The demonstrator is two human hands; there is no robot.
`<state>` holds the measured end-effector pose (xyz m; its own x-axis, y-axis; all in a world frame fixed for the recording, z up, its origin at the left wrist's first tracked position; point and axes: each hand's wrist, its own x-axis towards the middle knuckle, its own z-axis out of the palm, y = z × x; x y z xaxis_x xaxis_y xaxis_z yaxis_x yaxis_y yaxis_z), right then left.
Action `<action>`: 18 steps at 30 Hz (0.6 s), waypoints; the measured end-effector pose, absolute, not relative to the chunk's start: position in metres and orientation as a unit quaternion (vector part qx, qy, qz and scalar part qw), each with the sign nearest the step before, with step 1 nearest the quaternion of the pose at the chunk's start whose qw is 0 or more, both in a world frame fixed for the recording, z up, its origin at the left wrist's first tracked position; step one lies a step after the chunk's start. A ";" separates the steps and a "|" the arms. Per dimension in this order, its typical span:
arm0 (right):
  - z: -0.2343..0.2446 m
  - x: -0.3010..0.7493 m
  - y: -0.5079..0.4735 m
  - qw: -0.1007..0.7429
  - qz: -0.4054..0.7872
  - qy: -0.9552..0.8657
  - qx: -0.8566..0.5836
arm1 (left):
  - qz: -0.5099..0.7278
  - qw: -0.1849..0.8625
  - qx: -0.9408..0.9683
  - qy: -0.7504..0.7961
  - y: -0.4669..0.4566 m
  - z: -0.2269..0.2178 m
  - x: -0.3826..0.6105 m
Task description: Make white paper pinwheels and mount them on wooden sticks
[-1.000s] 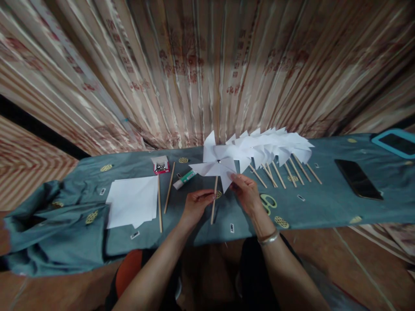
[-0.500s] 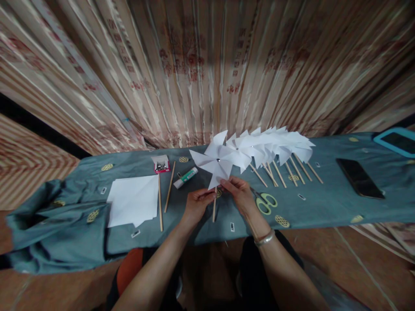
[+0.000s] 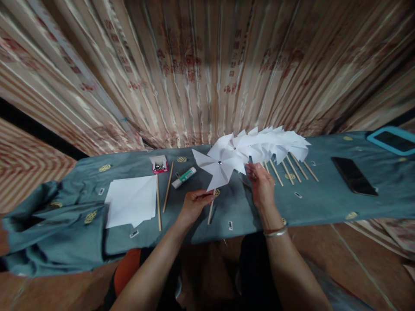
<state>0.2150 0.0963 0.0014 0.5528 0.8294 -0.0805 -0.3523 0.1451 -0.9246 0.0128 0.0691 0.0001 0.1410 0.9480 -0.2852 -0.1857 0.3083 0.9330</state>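
My left hand is closed on the wooden stick of a white paper pinwheel, holding it upright above the teal cloth table. My right hand is open, fingers stretched up just to the right of the pinwheel's blades, holding nothing. Behind it lies a row of several finished white pinwheels on sticks.
A stack of white paper squares, two loose wooden sticks, a glue stick and a small pink box of pins lie at the left. A black phone and a blue-framed tablet lie at the right.
My right hand let go of the pinwheel's blade and moved right, covering the scissors. The pinwheel's blades turned.
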 end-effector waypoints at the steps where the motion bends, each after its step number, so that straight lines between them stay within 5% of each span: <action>1: 0.002 0.213 0.097 0.713 0.430 -0.239 -0.500 | 0.430 0.650 0.395 0.486 0.068 0.000 0.012; 18: 0.000 0.195 0.092 0.646 0.488 -0.274 -0.519 | 0.449 0.640 0.384 0.491 0.069 -0.003 0.009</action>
